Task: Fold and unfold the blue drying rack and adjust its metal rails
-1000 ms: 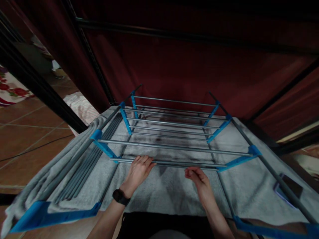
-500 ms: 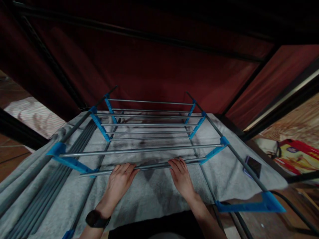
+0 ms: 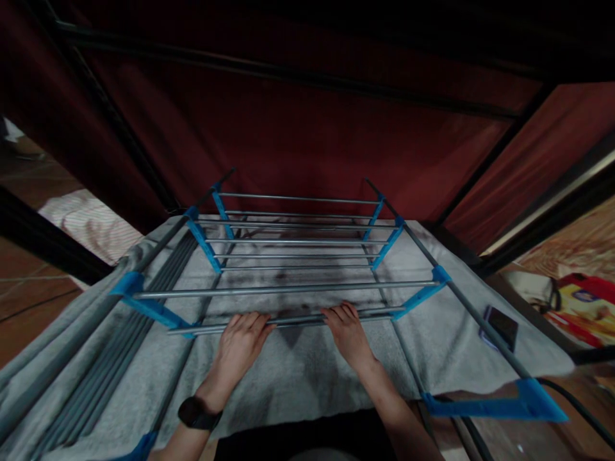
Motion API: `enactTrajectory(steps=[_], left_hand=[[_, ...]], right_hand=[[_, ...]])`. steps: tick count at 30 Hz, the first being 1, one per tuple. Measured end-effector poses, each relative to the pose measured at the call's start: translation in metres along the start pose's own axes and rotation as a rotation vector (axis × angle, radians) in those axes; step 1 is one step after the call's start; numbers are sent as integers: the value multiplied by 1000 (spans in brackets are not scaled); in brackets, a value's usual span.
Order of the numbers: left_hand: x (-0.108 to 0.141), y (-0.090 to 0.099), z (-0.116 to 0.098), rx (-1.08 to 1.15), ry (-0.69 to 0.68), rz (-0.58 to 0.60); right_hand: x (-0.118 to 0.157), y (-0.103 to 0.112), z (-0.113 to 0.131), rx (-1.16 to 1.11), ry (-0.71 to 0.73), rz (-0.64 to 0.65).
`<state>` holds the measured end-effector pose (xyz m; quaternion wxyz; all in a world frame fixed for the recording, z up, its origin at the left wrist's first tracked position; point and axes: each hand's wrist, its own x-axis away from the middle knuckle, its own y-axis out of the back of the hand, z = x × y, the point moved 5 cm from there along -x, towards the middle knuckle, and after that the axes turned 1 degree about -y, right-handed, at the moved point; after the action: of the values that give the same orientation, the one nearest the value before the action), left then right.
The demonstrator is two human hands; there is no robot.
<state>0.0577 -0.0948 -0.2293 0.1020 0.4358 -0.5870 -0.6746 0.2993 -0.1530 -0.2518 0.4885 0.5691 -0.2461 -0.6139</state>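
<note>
Grey cloth edge point(image 3: 283, 407), left hand point(image 3: 242, 340), right hand point(image 3: 346, 331), apart on rods point(image 3: 298, 321)

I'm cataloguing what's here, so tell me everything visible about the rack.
The rack has grey, metal-looking tubes joined by blue, plastic-looking brackets. It sits on a grey cloth, crossbars running left to right. Its near left corner leaves the view. The left hand and right hand touch low tubes on its near side.

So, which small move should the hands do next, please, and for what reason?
I would probably slide the grey rod slightly to the right: its left end seems to stick out past the blue bracket there, and the left hand and right hand both have fingers over it.
</note>
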Motion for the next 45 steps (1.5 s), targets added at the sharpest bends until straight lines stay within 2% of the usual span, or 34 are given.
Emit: enactTrajectory(steps=[5, 9, 20, 25, 30, 35, 45], left_hand=[[1, 0, -1, 21, 45, 74], [5, 2, 4, 34, 86, 83], [31, 12, 41, -58, 197, 93], [29, 12, 38, -94, 228, 155], [27, 12, 35, -105, 226, 159], [26, 13, 33, -135, 233, 154], [26, 11, 34, -144, 230, 157]], right_hand=[[2, -2, -4, -13, 44, -11], [5, -3, -8, -30, 57, -26], [12, -8, -17, -96, 54, 11], [12, -9, -19, -98, 70, 23], [13, -9, -18, -86, 62, 19], [11, -13, -3, -90, 89, 9], [-12, -23, 42, -87, 196, 78]])
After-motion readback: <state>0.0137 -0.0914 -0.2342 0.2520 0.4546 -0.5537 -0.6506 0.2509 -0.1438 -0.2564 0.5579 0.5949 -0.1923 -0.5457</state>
